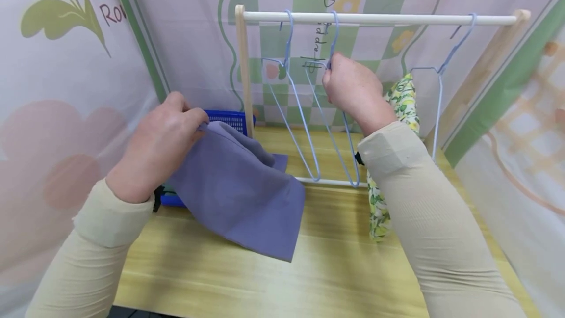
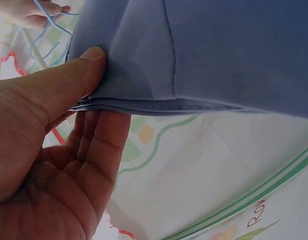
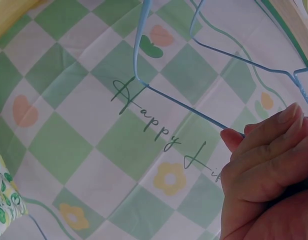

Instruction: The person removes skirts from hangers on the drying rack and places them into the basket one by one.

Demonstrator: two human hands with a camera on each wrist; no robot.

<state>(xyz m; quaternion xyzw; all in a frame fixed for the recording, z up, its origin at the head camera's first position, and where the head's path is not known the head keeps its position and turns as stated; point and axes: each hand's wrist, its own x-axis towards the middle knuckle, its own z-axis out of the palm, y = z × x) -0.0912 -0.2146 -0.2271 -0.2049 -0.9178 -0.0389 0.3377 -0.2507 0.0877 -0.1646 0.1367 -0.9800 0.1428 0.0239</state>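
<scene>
My left hand (image 1: 161,141) pinches the edge of a purple-blue cloth (image 1: 247,195) between thumb and fingers. The cloth hangs down and to the right over the table; in the left wrist view its stitched seam and layered edge show at the thumb. My right hand (image 1: 355,87) grips the neck of a light blue wire hanger (image 1: 334,38), whose hook is still over the white rail (image 1: 397,19). To its left a second blue hanger (image 1: 289,43) hangs bare. In the right wrist view the gripped hanger (image 3: 189,107) runs into the curled fingers.
A yellow-green lemon-print cloth (image 1: 402,99) hangs at the right of the rack, partly behind my right arm, near a third hanger (image 1: 441,72). A blue basket (image 1: 229,119) stands behind the purple-blue cloth on the wooden table (image 1: 273,288). Wooden posts (image 1: 243,72) hold the rail.
</scene>
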